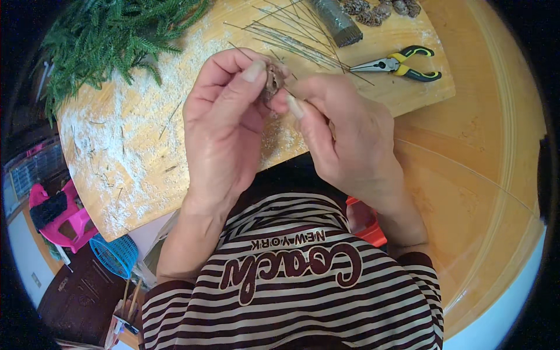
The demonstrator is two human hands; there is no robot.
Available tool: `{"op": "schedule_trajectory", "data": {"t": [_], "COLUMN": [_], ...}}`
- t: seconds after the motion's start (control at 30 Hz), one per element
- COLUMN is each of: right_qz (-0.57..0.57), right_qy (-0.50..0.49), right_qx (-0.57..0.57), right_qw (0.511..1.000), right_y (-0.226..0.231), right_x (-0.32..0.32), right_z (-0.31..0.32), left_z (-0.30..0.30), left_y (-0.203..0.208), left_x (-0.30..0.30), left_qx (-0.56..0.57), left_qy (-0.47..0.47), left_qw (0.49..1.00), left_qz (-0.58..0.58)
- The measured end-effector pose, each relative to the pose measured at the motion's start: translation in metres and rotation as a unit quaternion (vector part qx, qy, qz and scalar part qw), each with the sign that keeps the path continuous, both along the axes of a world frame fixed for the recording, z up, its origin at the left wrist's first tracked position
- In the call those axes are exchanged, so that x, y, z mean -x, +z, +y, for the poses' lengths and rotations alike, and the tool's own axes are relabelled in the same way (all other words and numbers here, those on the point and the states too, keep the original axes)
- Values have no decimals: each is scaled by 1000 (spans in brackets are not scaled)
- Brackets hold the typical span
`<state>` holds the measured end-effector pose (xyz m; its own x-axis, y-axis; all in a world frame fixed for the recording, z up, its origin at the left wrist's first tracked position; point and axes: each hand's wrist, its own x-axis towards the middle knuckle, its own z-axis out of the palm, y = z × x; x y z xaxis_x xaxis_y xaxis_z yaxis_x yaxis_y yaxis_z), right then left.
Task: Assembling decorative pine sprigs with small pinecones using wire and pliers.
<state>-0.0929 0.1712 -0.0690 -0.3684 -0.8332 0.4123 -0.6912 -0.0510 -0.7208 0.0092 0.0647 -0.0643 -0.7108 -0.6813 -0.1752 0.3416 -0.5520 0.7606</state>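
My left hand grips a small brown pine cone between thumb and fingers, above the board. Close against it, my right hand has thumb and forefinger pinched on a thin wire that runs to the cone. A thin length of wire also sticks out past the left fingers; how it passes round the cone is hidden by my hands. Beyond the hands lie several loose wires. A pair of needle-nose pliers with yellow and black handles rests to the right of these wires.
Green artificial fir branches cover the far left of the wooden board, which is dusted with white flakes. A wire-bundle roll and several pine cones lie at the back. A blue basket stands below left, a red container near my lap.
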Motion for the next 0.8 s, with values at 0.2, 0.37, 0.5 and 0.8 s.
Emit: {"op": "schedule_trajectory", "data": {"t": [0.2, 0.37, 0.5, 0.8], "right_qz": [-17, -32, -34, 77], "right_qy": [12, 20, 43, 134], "right_qx": [17, 39, 13, -198], "right_qw": [1000, 999, 998, 968], "right_y": [2, 5, 12, 45], "right_x": [-1, 0, 6, 30], "right_z": [3, 4, 10, 27], "left_z": [1, 4, 1, 5], "left_y": [0, 0, -8, -3], "left_x": [1, 1, -2, -11], "left_qx": [-90, -98, -3, 195], "left_qy": [-23, -30, -62, -166], "left_qw": [994, 993, 997, 956], "left_qz": [50, 56, 41, -143]}}
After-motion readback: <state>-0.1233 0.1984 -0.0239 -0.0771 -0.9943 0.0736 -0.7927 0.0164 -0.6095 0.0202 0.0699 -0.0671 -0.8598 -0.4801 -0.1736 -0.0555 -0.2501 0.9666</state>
